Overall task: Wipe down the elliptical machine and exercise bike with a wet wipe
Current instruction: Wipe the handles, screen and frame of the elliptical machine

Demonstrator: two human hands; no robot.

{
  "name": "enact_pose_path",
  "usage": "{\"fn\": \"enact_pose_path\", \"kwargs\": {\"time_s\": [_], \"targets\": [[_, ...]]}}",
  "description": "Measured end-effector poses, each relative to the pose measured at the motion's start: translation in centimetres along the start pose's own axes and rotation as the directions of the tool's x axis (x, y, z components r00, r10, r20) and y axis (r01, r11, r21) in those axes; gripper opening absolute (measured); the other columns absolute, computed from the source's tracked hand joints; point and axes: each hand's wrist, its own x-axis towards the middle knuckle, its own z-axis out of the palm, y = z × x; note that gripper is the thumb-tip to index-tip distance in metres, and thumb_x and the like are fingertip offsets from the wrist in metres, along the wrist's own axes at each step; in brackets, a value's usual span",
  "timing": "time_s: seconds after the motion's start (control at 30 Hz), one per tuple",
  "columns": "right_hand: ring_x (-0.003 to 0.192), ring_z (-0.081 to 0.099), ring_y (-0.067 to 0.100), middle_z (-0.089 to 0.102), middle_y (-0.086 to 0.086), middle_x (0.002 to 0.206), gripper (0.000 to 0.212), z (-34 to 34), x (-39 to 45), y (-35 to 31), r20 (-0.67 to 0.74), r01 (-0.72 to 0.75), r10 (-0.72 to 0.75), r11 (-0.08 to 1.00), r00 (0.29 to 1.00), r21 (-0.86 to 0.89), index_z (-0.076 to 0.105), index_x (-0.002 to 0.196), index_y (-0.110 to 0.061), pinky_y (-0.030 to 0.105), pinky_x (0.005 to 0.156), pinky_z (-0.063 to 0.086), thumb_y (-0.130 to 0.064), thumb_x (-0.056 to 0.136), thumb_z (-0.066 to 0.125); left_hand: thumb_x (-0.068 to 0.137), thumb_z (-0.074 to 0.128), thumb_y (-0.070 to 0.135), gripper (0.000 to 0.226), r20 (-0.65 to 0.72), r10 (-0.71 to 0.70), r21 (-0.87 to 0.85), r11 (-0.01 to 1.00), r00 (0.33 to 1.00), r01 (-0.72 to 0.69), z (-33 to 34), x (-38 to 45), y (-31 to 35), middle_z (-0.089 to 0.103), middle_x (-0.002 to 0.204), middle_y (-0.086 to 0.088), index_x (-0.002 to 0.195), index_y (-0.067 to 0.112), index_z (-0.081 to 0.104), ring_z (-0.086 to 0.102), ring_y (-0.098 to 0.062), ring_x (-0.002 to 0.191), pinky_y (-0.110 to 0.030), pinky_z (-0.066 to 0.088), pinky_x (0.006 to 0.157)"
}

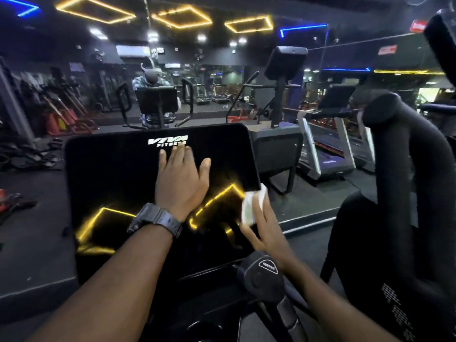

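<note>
A large glossy black console screen (111, 183) marked "VIVA FITNESS" fills the middle of the view and reflects yellow ceiling lights. My left hand (181, 180) lies flat on the screen just below the logo, fingers spread, a black watch on the wrist. My right hand (265, 230) holds a white wet wipe (254, 206) pressed against the screen's lower right edge. Below the screen sits a black handlebar grip with a round knob (265, 272).
A thick black moving arm of the machine (404, 183) rises at the right. Ahead is a mirror wall; a second console on a post (286, 62) and treadmills (328, 144) stand to the right. Weights and racks (64, 114) clutter the left floor.
</note>
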Motion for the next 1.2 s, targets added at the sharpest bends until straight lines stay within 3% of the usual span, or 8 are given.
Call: {"fn": "enact_pose_path", "kwargs": {"time_s": [0.13,0.27,0.37,0.63,0.83,0.93,1.13,1.2], "targets": [[0.15,-0.015,0.034,-0.01,0.0,0.165,0.08,0.9,0.0,2.1,0.155,0.243,-0.193,0.862,0.969,-0.446,-0.001,0.158,-0.024,0.058,0.118,0.02,-0.068,0.097,0.027,0.107,0.028,0.046,0.066,-0.007,-0.009,-0.013,1.0,1.0,0.009,-0.1,-0.1,-1.0,0.029,0.165,-0.014,0.155,0.001,0.033,0.02,-0.023,0.156,-0.041,0.002,0.128],[0.149,-0.022,0.026,-0.012,-0.003,0.165,0.07,-2.5,10.7,-2.4,0.121,0.284,-0.259,0.819,0.958,-0.498,0.006,0.157,-0.036,0.053,0.122,0.0,-0.067,0.096,0.025,0.108,0.031,0.042,0.061,-0.017,-0.011,-0.026,1.0,1.0,0.01,-0.1,-0.2,-1.2,0.034,0.163,-0.014,0.153,0.002,0.037,0.023,-0.024,0.154,-0.044,0.006,0.129],[0.148,-0.021,0.03,-0.015,0.005,0.164,0.085,-2.2,14.8,-5.2,0.118,0.269,-0.248,0.767,0.962,-0.583,0.001,0.158,-0.025,0.055,0.121,0.001,-0.075,0.092,0.021,0.108,0.032,0.039,0.057,-0.025,-0.017,-0.033,0.999,1.0,0.016,-0.3,-0.5,-1.2,0.039,0.161,-0.012,0.152,0.003,0.04,0.028,-0.022,0.153,-0.043,0.006,0.128],[0.152,0.0,0.03,0.008,0.008,0.165,0.089,-0.1,2.9,0.2,0.549,0.736,-0.499,0.357,0.671,-0.575,0.013,0.157,-0.017,0.049,0.122,0.01,-0.073,0.092,0.036,0.107,0.036,0.034,0.051,0.045,0.017,0.06,0.998,0.999,-0.02,-2.2,-2.3,-3.0,0.048,0.155,-0.011,0.148,0.004,0.046,0.037,-0.021,0.148,-0.045,0.004,0.128],[0.151,-0.007,0.031,0.001,0.011,0.165,0.091,-2.3,13.3,-5.6,0.228,0.412,-0.35,0.656,0.909,-0.633,0.008,0.157,-0.015,0.053,0.12,0.015,-0.076,0.092,0.021,0.107,0.038,0.033,0.052,0.07,-0.078,0.093,0.993,0.994,0.072,-3.0,-4.2,-4.6,0.04,0.16,-0.008,0.153,0.007,0.039,0.031,-0.018,0.152,-0.046,0.003,0.128],[0.151,-0.007,0.034,0.002,0.015,0.164,0.093,1.4,13.9,-9.5,0.37,0.588,-0.464,0.539,0.805,-0.603,0.012,0.157,-0.009,0.052,0.122,0.006,-0.075,0.092,0.025,0.107,0.037,0.03,0.051,0.09,-0.089,0.125,0.989,0.992,0.077,-3.5,-4.6,-4.8,0.038,0.161,-0.006,0.153,0.008,0.038,0.031,-0.017,0.151,-0.048,0.002,0.127],[0.152,-0.001,0.027,0.008,0.005,0.165,0.084,1.5,7.0,-4.9,0.699,0.898,-0.567,0.223,0.435,-0.378,0.022,0.156,-0.016,0.046,0.123,0.005,-0.072,0.094,0.031,0.106,0.041,0.028,0.055,0.132,-0.052,0.142,0.989,0.99,0.034,-4.7,-6.5,-8.1,0.031,0.165,-0.006,0.156,0.007,0.033,0.027,-0.018,0.153,-0.041,0.019,0.126],[0.152,0.003,0.025,0.012,0.003,0.164,0.083,-0.4,9.3,-4.2,0.679,0.881,-0.563,0.248,0.47,-0.404,0.021,0.156,-0.019,0.048,0.123,0.01,-0.073,0.094,0.03,0.106,0.043,0.028,0.058,0.158,-0.022,0.137,0.991,0.987,0.0,-4.8,-7.2,-9.0,0.026,0.167,-0.005,0.158,0.007,0.029,0.023,-0.019,0.155,-0.039,0.02,0.127]]}}
